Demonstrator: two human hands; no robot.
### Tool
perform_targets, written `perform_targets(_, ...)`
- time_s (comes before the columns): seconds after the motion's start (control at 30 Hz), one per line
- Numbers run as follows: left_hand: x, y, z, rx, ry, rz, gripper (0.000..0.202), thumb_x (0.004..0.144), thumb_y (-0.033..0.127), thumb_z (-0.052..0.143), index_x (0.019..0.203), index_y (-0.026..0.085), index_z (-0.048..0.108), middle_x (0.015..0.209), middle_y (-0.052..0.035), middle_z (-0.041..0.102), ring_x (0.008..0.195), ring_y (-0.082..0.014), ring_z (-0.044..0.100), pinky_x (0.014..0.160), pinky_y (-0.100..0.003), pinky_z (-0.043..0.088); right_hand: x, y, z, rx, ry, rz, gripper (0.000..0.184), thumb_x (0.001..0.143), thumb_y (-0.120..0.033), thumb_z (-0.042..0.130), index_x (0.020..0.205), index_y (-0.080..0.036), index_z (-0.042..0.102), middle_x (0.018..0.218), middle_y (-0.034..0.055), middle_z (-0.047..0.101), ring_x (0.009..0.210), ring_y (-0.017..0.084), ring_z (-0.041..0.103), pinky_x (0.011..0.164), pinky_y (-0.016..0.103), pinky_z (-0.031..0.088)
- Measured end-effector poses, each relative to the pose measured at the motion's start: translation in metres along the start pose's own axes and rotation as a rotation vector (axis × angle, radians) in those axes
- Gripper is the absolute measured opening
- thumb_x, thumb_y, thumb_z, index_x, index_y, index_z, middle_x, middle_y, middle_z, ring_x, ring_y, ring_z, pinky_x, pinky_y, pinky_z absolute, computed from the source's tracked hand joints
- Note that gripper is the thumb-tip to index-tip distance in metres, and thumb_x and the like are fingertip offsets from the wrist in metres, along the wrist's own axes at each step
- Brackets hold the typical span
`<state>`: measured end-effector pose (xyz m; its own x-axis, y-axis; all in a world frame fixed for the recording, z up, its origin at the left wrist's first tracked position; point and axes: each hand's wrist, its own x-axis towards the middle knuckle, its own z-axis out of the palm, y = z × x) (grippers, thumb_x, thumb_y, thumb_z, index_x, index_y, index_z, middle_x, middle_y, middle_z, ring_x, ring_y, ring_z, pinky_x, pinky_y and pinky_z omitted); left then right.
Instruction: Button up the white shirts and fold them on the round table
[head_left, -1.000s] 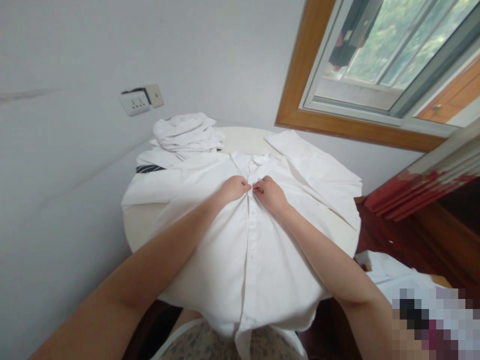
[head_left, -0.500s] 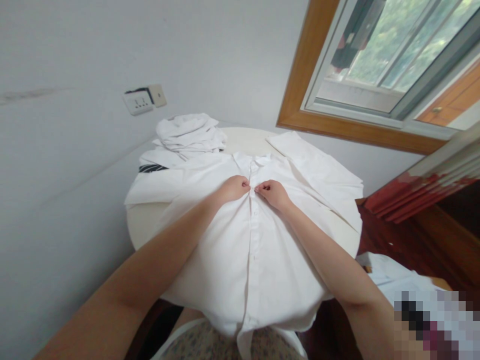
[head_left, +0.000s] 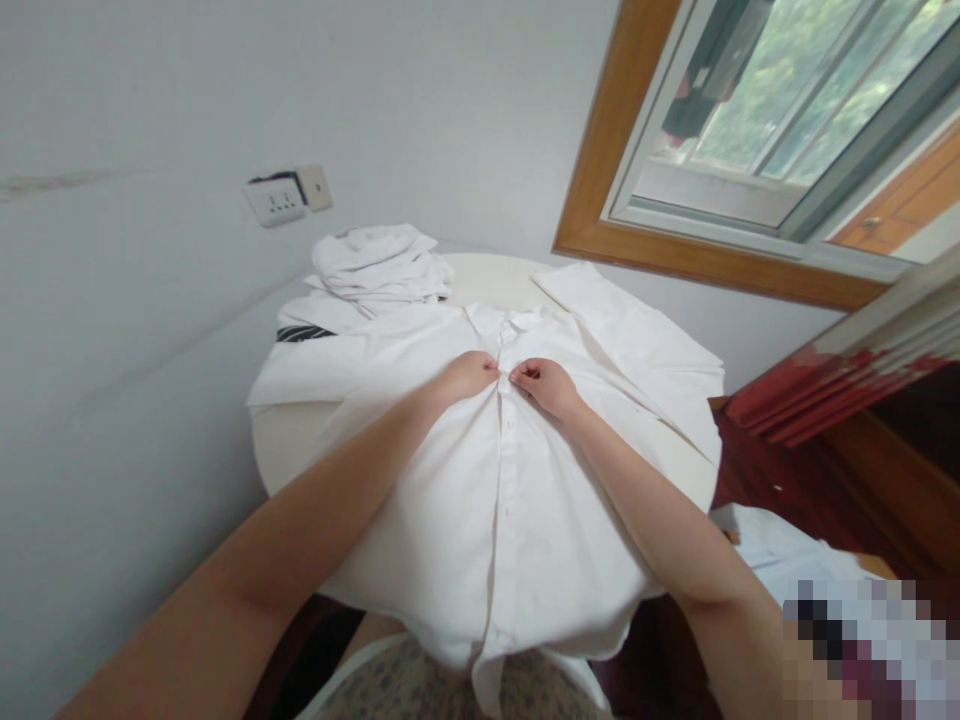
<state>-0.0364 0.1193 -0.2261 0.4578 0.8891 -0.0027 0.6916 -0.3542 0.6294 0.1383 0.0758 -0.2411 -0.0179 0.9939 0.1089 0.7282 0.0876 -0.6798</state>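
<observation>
A white button-up shirt (head_left: 495,520) lies spread front-up over a small round table (head_left: 281,455), collar away from me and hem hanging over the near edge. My left hand (head_left: 466,376) pinches the left side of the button placket just below the collar. My right hand (head_left: 546,385) pinches the right side of the placket, fingertips almost touching the left hand's. Both hands are closed on the fabric. The shirt's sleeves spread out to the left and right.
A pile of folded white clothes (head_left: 379,265) sits at the table's far side, with a dark striped piece (head_left: 300,333) beside it. A wall socket (head_left: 274,200) is on the grey wall. A wood-framed window (head_left: 750,150) is at the upper right; dark red wooden furniture (head_left: 817,400) stands right.
My hands have stayed at the placket with only slight finger shifts; the right hand's fingers have curled a little more. The view has shifted slightly.
</observation>
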Motion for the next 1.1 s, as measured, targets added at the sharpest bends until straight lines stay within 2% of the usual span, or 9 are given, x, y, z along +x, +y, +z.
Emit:
perform_targets(0.2, 0.003, -0.008, 0.002, -0.102, -0.003, 0.046, 0.021, 0.076, 0.026, 0.049, 0.059, 0.016, 0.053, 0.056, 0.003, 0.047, 0.058, -0.0118, 0.044, 0.057, -0.024, 0.029, -0.004, -0.003, -0.001, -0.031, -0.029, -0.08, 0.043, 0.092, -0.048, 0.04, 0.077, -0.018, 0.067, 0.063, 0.0003, 0.062, 0.059, 0.012, 0.053, 0.056, 0.022, 0.032)
perform_targets(0.3, 0.004, -0.009, 0.004, -0.115, 0.016, 0.065, 0.027, 0.078, 0.033, 0.049, 0.057, 0.016, 0.052, 0.054, 0.003, 0.046, 0.056, -0.0118, 0.042, 0.056, -0.024, 0.029, -0.007, -0.014, 0.003, -0.172, 0.045, -0.093, 0.04, 0.093, -0.047, 0.04, 0.078, -0.02, 0.064, 0.069, 0.0009, 0.063, 0.062, 0.013, 0.051, 0.055, 0.024, 0.028)
perform_targets(0.43, 0.004, -0.009, 0.004, -0.104, 0.027, 0.069, 0.027, 0.078, 0.034, 0.05, 0.063, 0.015, 0.06, 0.057, 0.0013, 0.054, 0.06, -0.0132, 0.048, 0.058, -0.024, 0.033, -0.008, -0.023, 0.007, -0.299, 0.082, -0.102, 0.033, 0.094, -0.039, 0.04, 0.079, -0.02, 0.063, 0.076, 0.0024, 0.063, 0.067, 0.014, 0.051, 0.057, 0.025, 0.027)
perform_targets(0.6, 0.0, -0.004, 0.003, 0.072, 0.028, 0.084, 0.023, 0.082, 0.028, 0.049, 0.074, 0.014, 0.066, 0.069, -0.0029, 0.064, 0.066, -0.0145, 0.055, 0.063, -0.024, 0.039, -0.003, -0.02, 0.006, -0.304, 0.043, -0.096, 0.033, 0.094, -0.037, 0.039, 0.078, -0.02, 0.062, 0.075, 0.0026, 0.062, 0.067, 0.014, 0.05, 0.058, 0.025, 0.027)
perform_targets(0.8, -0.009, 0.006, 0.005, 0.326, 0.185, 0.16, 0.024, 0.087, 0.024, 0.048, 0.087, 0.014, 0.07, 0.094, -0.0103, 0.066, 0.09, -0.0186, 0.061, 0.084, -0.027, 0.044, 0.003, -0.012, 0.006, -0.202, 0.025, -0.133, 0.036, 0.094, -0.037, 0.036, 0.077, -0.018, 0.062, 0.068, -0.0002, 0.058, 0.064, 0.013, 0.048, 0.06, 0.023, 0.03)
perform_targets(0.87, -0.009, 0.005, 0.005, 0.291, 0.181, 0.15, 0.023, 0.086, 0.024, 0.049, 0.088, 0.014, 0.07, 0.095, -0.0101, 0.067, 0.089, -0.0183, 0.061, 0.084, -0.026, 0.045, 0.004, -0.01, 0.006, -0.189, 0.016, -0.145, 0.037, 0.095, -0.038, 0.036, 0.077, -0.018, 0.061, 0.067, -0.0005, 0.058, 0.064, 0.013, 0.048, 0.06, 0.022, 0.03)
perform_targets(1.0, -0.002, -0.005, 0.004, 0.077, 0.049, 0.112, 0.018, 0.082, 0.025, 0.056, 0.084, 0.015, 0.07, 0.086, -0.0061, 0.07, 0.077, -0.0158, 0.063, 0.071, -0.023, 0.046, 0.001, -0.013, 0.004, -0.234, 0.002, -0.154, 0.037, 0.095, -0.039, 0.037, 0.076, -0.019, 0.062, 0.066, -0.0001, 0.058, 0.062, 0.013, 0.047, 0.058, 0.023, 0.028)
perform_targets(1.1, 0.003, -0.012, 0.005, 0.036, 0.055, 0.12, 0.017, 0.08, 0.026, 0.058, 0.082, 0.015, 0.07, 0.083, -0.0051, 0.071, 0.074, -0.0156, 0.063, 0.068, -0.023, 0.045, -0.001, -0.016, 0.006, -0.272, 0.02, -0.146, 0.036, 0.094, -0.037, 0.039, 0.076, -0.019, 0.063, 0.071, 0.0018, 0.062, 0.066, 0.013, 0.049, 0.059, 0.023, 0.028)
